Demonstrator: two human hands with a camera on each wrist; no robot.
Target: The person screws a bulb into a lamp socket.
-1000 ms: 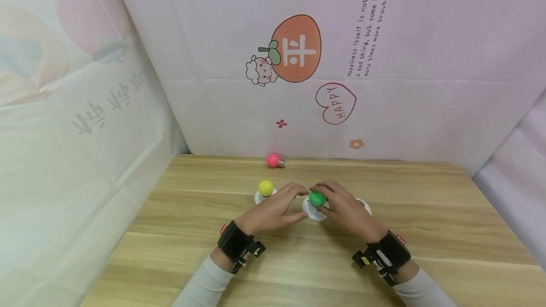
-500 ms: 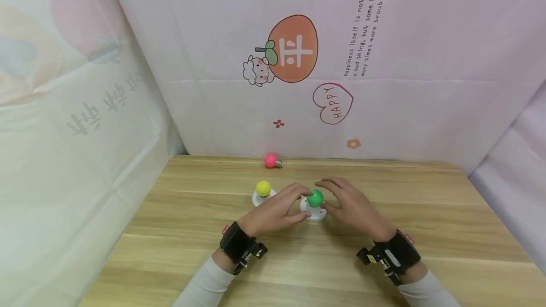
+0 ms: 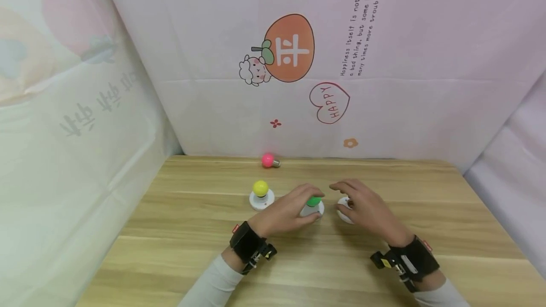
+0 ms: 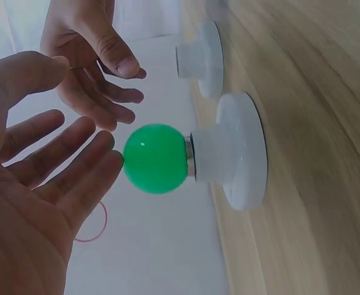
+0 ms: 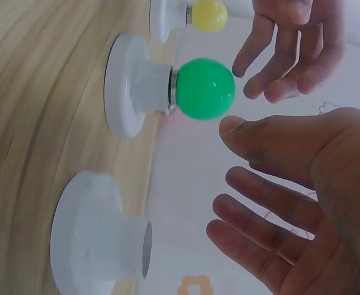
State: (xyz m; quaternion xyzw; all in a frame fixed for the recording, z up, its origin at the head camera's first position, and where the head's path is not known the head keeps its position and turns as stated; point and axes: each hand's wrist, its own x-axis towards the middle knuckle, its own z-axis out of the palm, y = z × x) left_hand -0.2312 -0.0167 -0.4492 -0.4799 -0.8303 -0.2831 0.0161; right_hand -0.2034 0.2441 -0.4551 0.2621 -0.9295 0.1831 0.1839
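Note:
A green light bulb [image 4: 155, 158] stands upright in a white lamp holder [image 4: 244, 150], its metal base partly visible at the socket. My left hand [image 3: 292, 210] arches over it with relaxed, spread fingers. In the left wrist view one fingertip appears close to the bulb; I cannot tell if it touches. My right hand [image 3: 368, 207] hovers by another white lamp holder [image 5: 91, 236], whose socket mouth is bare. Its fingers are loosely bent and hold nothing. In the head view the hands hide part of the green bulb and of both holders.
A yellow bulb [image 3: 260, 188] sits in a white holder [image 3: 256, 203] to the left. Near the table's back edge lies a pink bulb [image 3: 268, 160] on its side. A printed cloth [image 3: 204, 117] hangs behind the wooden table [image 3: 170, 231].
My right hand has let go of the green bulb and moved right to the bare holder. My left hand has shifted slightly right, over the green bulb.

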